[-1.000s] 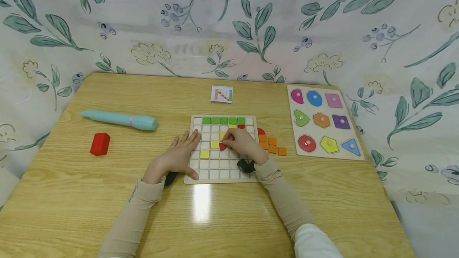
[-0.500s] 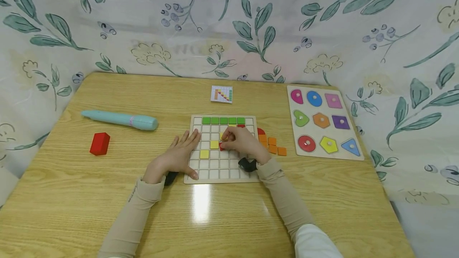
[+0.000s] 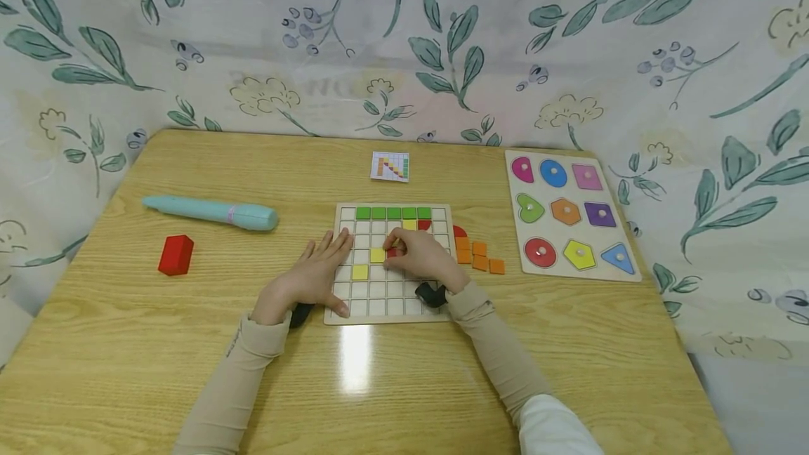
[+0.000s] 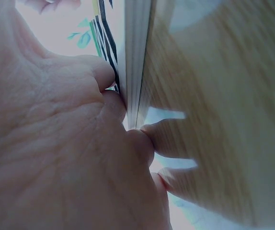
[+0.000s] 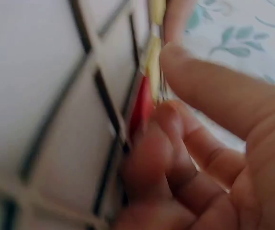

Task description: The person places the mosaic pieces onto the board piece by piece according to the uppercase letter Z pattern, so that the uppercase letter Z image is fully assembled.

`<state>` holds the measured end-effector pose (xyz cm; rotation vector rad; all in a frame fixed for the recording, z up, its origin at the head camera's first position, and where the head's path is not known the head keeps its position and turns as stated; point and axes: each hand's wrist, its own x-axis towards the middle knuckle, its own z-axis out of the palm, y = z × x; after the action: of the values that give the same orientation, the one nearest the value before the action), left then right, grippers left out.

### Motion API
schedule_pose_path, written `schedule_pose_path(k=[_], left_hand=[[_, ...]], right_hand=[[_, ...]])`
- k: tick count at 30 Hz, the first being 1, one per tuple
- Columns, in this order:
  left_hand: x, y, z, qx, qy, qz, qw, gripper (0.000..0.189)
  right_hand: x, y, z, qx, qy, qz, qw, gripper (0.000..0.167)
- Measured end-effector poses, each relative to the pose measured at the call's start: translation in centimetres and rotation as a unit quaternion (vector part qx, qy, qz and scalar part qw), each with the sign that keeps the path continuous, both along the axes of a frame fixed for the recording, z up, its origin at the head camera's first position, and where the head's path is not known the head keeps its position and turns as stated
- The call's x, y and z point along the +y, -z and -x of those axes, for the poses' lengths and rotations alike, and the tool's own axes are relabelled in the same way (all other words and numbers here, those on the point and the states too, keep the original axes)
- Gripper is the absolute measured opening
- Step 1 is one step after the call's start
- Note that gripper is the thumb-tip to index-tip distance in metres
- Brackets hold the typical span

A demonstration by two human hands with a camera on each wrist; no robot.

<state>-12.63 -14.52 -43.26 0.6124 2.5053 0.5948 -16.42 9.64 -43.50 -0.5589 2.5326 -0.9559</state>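
Observation:
A white grid board (image 3: 392, 319) in a wooden frame lies on the table, with a row of green tiles (image 3: 395, 213) along its top and yellow tiles (image 3: 360, 272) below in a diagonal. My left hand (image 3: 310, 274) lies spread over its left edge; the left wrist view shows fingers by the board's edge (image 4: 135, 62). Around a small red tile (image 3: 393, 253), just right of a yellow tile, my right hand (image 3: 422, 255) curls its thumb and index finger. In the right wrist view, the red tile (image 5: 141, 106) sits low at the grid, partly hidden by fingertips.
Several orange tiles (image 3: 480, 249) and a red rounded piece (image 3: 460, 231) lie right of the board. Behind it is a small pattern card (image 3: 390, 166). A shape puzzle (image 3: 531, 230) stands further right; a teal stick (image 3: 208, 210) and a red block (image 3: 176, 255) lie left.
My right hand has shifted slightly left, its index finger and thumb now further apart around the red tile, which has settled onto the grid. The left hand stays still.

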Motion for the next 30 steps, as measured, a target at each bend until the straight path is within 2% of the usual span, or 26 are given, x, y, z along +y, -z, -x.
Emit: schedule_pose_path(k=[3,7,12,15,21,30], left_hand=[[0.1,0.1,0.1,0.001,0.003,0.003,1.0,0.137],[0.4,0.1,0.2,0.003,0.007,0.005,1.0,0.137],[0.7,0.0,0.3,0.006,0.016,0.006,0.9998,0.136],[0.9,-0.1,0.3,0.007,0.019,0.006,0.9998,0.137],[1.0,0.2,0.6,0.009,0.02,0.007,0.9997,0.137],[0.3,0.7,0.3,0.006,0.009,-0.006,0.9999,0.138]], right_hand=[[1.3,-0.3,0.6,-0.017,0.013,0.041,0.999,0.025],[4.2,-1.1,1.3,-0.016,0.07,0.071,0.9948,0.027],[8.7,-1.0,1.9,0.014,0.166,0.077,0.983,0.028],[10.9,-0.6,2.0,0.013,0.194,0.054,0.9794,0.032],[12.5,-0.1,2.2,-0.022,0.172,-0.008,0.9848,0.037],[10.6,-0.1,2.7,-0.015,0.132,-0.011,0.991,0.023]])
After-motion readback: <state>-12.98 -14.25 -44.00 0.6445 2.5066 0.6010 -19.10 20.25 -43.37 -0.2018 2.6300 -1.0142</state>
